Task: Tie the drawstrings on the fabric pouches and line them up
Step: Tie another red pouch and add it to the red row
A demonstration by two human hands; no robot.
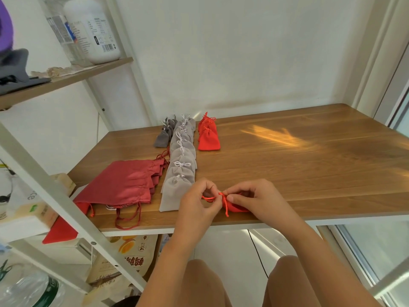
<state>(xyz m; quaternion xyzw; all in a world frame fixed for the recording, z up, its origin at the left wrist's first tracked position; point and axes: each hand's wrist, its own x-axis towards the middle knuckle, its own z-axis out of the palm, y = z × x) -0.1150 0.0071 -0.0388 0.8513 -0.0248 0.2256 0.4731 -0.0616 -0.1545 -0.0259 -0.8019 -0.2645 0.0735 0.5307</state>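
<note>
At the near edge of the surface (287, 169), just in front of the person's knees, a small red pouch (237, 208) lies on its side. Its long axis runs left to right and its gathered neck points left. The right hand (259, 200) covers the body of the pouch, its grip closed with thumb and forefinger pinching the drawstring (225, 204) at the neck. The left hand (194, 207) sits just beside it on the neck side, its grip pinched on a loop of the same cord, and one loose end hangs toward the edge. The knot seems half made, so the coming pull probably runs outward along the pouch's axis, left hand leftward. Touching the left hand's far side is the nearest of the light grey pouches (180, 169), whose row runs away toward the wall. A stack of larger dark red pouches (124, 180) lies left of it, cords trailing over the edge. Farther off, the bright red row (209, 138) lies ahead and slightly left of the hands, with dark grey pouches (162, 138) beyond the grey row. A bare strip of wood leads from the hands to the red row's near end, and the right side is open.
</note>
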